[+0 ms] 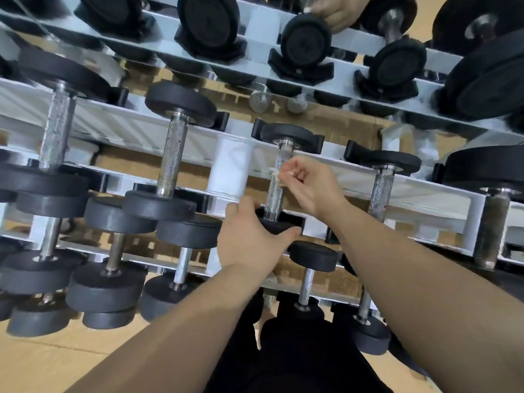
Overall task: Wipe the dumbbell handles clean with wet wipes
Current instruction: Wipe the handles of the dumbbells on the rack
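Note:
A small dumbbell with black ends and a knurled steel handle [276, 191] rests on the middle shelf of a white rack [442, 194]. My left hand [252, 239] grips its near black end [276, 226]. My right hand [314, 185] pinches a small crumpled white wet wipe [276, 173] against the upper part of that handle. The far end of the dumbbell [286, 134] sits in a black cradle.
More dumbbells fill the rack: larger ones at left [170, 154], one at right [381, 188], smaller ones on the lower shelf [307, 276]. A mirror behind shows a reflected hand [331, 11] on a dumbbell. The wooden floor [42, 358] lies below.

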The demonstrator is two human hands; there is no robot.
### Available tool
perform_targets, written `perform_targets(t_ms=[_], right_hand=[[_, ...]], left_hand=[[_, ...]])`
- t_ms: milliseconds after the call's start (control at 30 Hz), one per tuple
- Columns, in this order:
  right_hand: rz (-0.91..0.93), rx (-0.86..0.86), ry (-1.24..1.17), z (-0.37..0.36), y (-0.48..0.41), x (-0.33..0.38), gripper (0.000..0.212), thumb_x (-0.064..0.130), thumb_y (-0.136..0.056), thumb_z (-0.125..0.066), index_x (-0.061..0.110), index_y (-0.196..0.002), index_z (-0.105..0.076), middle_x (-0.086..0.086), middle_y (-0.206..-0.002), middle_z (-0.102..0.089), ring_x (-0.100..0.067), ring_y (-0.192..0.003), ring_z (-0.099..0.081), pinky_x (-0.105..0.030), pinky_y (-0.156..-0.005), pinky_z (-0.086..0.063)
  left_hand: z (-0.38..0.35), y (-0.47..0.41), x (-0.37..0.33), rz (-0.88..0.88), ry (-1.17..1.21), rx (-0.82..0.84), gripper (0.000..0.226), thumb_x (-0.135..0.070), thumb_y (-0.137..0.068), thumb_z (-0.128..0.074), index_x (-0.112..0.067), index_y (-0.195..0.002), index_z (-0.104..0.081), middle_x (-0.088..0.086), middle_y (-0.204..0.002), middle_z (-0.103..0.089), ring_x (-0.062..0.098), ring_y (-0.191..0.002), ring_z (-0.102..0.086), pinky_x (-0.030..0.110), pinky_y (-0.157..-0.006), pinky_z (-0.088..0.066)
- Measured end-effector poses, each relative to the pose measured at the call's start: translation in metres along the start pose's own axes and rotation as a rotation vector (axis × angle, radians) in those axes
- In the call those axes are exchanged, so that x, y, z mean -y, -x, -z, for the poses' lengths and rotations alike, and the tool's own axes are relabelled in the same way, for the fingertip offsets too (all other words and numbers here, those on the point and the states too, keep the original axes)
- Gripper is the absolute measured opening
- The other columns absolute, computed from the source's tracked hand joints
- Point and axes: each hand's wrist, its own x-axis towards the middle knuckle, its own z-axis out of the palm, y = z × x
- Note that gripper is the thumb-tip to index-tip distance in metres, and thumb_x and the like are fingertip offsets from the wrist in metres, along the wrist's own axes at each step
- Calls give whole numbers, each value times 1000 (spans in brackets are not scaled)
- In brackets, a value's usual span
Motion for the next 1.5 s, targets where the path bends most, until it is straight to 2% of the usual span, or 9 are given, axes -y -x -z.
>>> perform_targets(t_ms=[200, 433, 567, 733, 833, 900, 1167, 1367, 1500], right_hand=[[-93, -37, -73, -6, 15, -6, 8, 22, -89, -71, 28, -85, -66, 4, -76, -62, -6, -68, -54, -18, -66, -46], [-96, -110, -237, -6, -15, 1, 7, 20, -90, -71, 27, -91, -72, 10, -78, -64, 1, -69, -55, -12, -68, -46], [-31, -26, -194, -10, -8, 3, 4, 15, -90, -70, 17, -92, -71, 12, -72, -57, 4, -64, -51, -8, -65, -41], [63, 144, -79, -19, 21, -26, 8, 21, -90, -67, 29, -91, -70, 16, -90, -68, -4, -89, -63, -33, -84, -52], [-22, 15, -239, -17, -1, -22, 13, 15, -93, -65, 27, -91, -69, 8, -90, -70, -10, -87, -65, -33, -84, -53], [-84, -41, -361, -14, -17, -14, 18, 14, -95, -61, 32, -89, -65, 9, -87, -69, -12, -84, -66, -34, -84, -55], [-18, 177, -262, -27, 27, -16, 13, 19, -96, -63, 31, -91, -64, 14, -88, -66, -3, -83, -60, -21, -75, -45], [-59, -121, -411, -16, -21, -1, 9, 19, -96, -62, 23, -100, -69, 16, -88, -65, -1, -83, -61, -13, -70, -45], [-49, -90, -397, -22, -6, -6, 8, 18, -95, -63, 22, -96, -70, 16, -84, -65, 3, -79, -59, -14, -73, -46]], left_hand=[[-4, -9, 2, -3, 59, 9, 67, -59, -58, -91, -25, -83, -39, -5, -91, -50, 14, -76, -49, 32, -62, -37], [17, -29, 34, 3, 254, 92, 65, -42, -56, -97, -21, -77, -40, -2, -71, -40, 16, -64, -37, 31, -60, -38], [18, -38, 52, 37, 347, 128, 64, -49, -47, -96, -30, -72, -40, -1, -70, -39, 19, -64, -37, 47, -62, -49], [16, -44, 62, 69, 456, 177, 70, -45, -47, -100, -25, -74, -39, 7, -72, -34, 24, -69, -39, 69, -81, -56], [24, -44, 63, 54, 504, 202, 64, -25, -57, -98, -21, -76, -38, 6, -69, -35, 19, -61, -40, 45, -60, -54], [28, -45, 65, 32, 520, 215, 59, -18, -61, -96, -21, -77, -39, 5, -73, -38, 19, -64, -42, 39, -60, -49], [29, -50, 69, 57, 561, 244, 53, -30, -50, -94, -26, -71, -45, -2, -74, -47, 26, -79, -47, 51, -76, -48], [26, -48, 64, 61, 588, 253, 61, -29, -51, -94, -19, -78, -40, 3, -76, -40, 28, -79, -42, 49, -76, -43], [21, -47, 65, 76, 584, 254, 59, -32, -51, -95, -22, -76, -42, 0, -74, -40, 28, -80, -43, 49, -76, -45]])
